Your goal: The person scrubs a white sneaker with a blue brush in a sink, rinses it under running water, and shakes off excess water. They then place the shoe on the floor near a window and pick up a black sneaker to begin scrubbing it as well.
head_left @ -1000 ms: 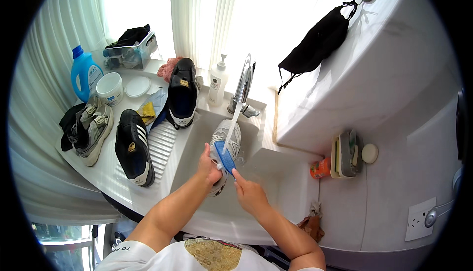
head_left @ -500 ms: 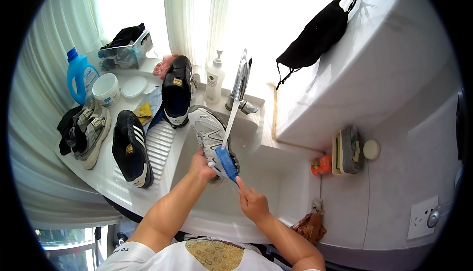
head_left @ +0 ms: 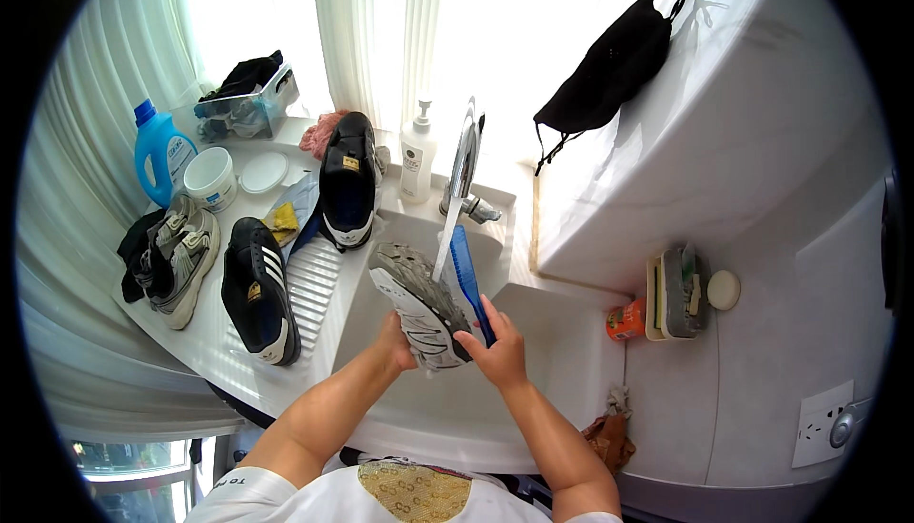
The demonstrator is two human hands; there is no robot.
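Over the white sink [head_left: 562, 371], my left hand [head_left: 395, 340] grips a grey-and-white sneaker [head_left: 419, 309] by its near-left side, its sole tilted up and to the right. My right hand [head_left: 498, 344] is closed round the handle of a blue scrubbing brush [head_left: 465, 271], which stands close along the sole's right side. Whether the bristles touch the sole is hidden. Water runs from the chrome faucet [head_left: 466, 157] in a stream between the sneaker and the brush.
On the ribbed drainboard at left are two black shoes [head_left: 257, 295] [head_left: 347, 185] and a grey sneaker [head_left: 186, 271]. Behind them stand a blue detergent bottle [head_left: 160, 157], a white tub [head_left: 209, 178] and a pump bottle [head_left: 417, 157]. A black mask [head_left: 614, 66] hangs at upper right.
The sneaker has turned so that its sole shows more toward the faucet. My right hand has shifted its hold, and the brush has moved up and right, now nearly upright.
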